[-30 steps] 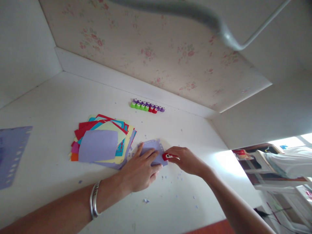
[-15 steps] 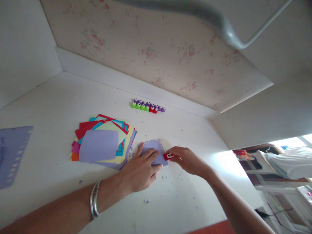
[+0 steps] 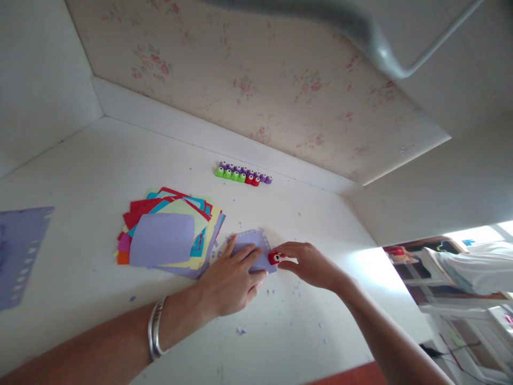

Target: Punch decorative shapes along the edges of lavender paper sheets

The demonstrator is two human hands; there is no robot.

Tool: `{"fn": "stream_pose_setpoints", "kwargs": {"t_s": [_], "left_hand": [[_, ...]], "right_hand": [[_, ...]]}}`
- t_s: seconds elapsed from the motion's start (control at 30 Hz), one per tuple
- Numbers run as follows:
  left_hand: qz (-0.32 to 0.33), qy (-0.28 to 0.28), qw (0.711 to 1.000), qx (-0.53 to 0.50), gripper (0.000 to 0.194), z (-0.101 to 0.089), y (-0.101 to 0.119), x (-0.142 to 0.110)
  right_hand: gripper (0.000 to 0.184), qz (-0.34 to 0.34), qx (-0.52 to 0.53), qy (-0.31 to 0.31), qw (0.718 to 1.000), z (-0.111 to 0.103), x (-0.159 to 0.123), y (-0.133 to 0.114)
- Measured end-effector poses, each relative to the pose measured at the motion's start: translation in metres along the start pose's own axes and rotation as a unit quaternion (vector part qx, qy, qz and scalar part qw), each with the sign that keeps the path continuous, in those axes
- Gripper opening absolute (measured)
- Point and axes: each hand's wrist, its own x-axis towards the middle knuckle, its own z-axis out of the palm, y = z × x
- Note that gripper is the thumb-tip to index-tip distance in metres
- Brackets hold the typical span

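My left hand (image 3: 232, 280) lies with its fingers spread over a small purple sheet of paper (image 3: 260, 245), pressing it to the white table. A line of punched holes runs along the sheet's far edge and down its upper right side. Between the thumb and fingers of my right hand (image 3: 306, 263) is a small red craft punch (image 3: 274, 258), set on the sheet's right edge. Tiny purple paper bits (image 3: 295, 291) are scattered around the sheet.
Several purple, green and red craft punches (image 3: 235, 175) stand in two rows near the wall. To the left sits a stack of coloured paper (image 3: 162, 240). A larger purple sheet with a punched border (image 3: 22, 251) lies at the far left.
My right thumb has shifted a little, opening a wider gap below the fingers behind the red punch. My left hand and the sheet have stayed in place.
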Motion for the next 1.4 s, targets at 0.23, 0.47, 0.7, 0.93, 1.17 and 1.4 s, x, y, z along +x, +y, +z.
{"fn": "stream_pose_setpoints", "kwargs": {"t_s": [0.23,0.47,0.7,0.93,1.17,1.4], "left_hand": [[-0.006,0.003,1.0,-0.008,0.031,0.002,0.0,0.0],[0.002,0.006,1.0,-0.008,0.033,0.004,-0.001,0.0],[0.002,0.004,1.0,-0.006,0.031,0.003,0.0,0.001],[0.001,0.012,1.0,-0.004,0.03,0.003,0.001,0.0],[-0.003,0.001,1.0,-0.005,0.035,0.003,0.001,0.001],[-0.007,-0.001,1.0,-0.003,0.035,0.002,0.003,0.001]], "right_hand": [[0.027,0.055,0.028,-0.023,0.998,-0.013,0.009,-0.008],[0.018,0.118,0.098,-0.067,0.986,-0.014,0.022,-0.004],[0.014,0.182,0.103,-0.022,0.978,-0.005,0.025,-0.002],[0.013,0.194,0.116,-0.009,0.974,-0.002,0.024,-0.004],[0.012,0.178,0.12,-0.005,0.977,-0.001,0.023,-0.002],[0.012,0.184,0.096,-0.003,0.978,-0.002,0.024,-0.006]]}}
